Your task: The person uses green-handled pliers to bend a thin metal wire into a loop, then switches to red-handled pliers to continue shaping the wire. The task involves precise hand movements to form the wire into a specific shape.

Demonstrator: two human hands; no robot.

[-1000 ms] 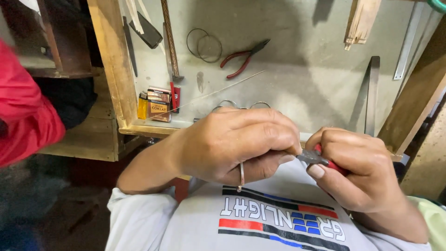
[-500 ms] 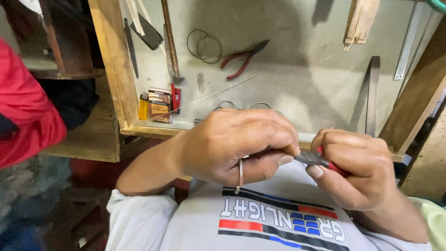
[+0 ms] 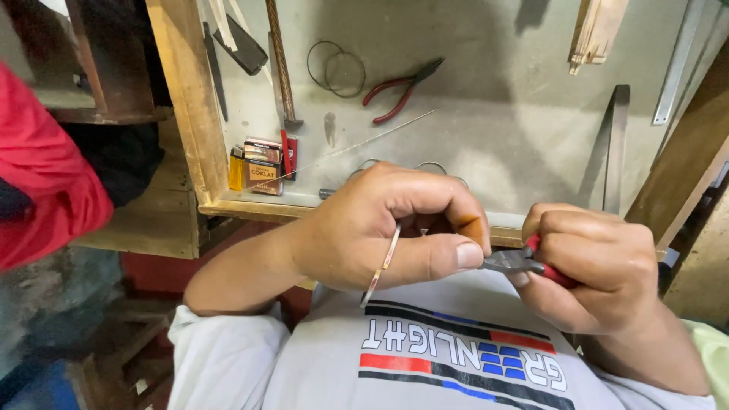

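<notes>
So a thin metal wire ring [image 3: 382, 262] is being held up in front of the chest, over the white printed shirt [image 3: 425, 364], and it's pinched in the left hand [image 3: 380, 228]. That hand is curled closed, with the ring running out from under the fingers and down past the thumb. The ring's upper part is hidden inside the fist, so whether its ends are joined can't be told.

Right beside it, a pair of red-handled pliers [image 3: 524, 262] is gripped in the right hand [image 3: 592, 266], fist closed around the handles, and the grey nose is pointed straight at the left thumb tip, touching or nearly so. What's caught in the nose isn't visible.

Progress, as a guess: the ring looks already bent to shape, and the fiddly bit at its end is being worked right now, so it's judged mid-way rather than finished.

Further out, a second pair of red pliers [image 3: 402, 91] and a couple of wire hoops [image 3: 338, 70] are left lying on the grey bench top [image 3: 516, 129], with a small yellow and red box [image 3: 258, 165] set in the corner by the wooden frame [image 3: 182, 106]. A red sleeve [image 3: 45, 190] of somebody else is seen at far left.
</notes>
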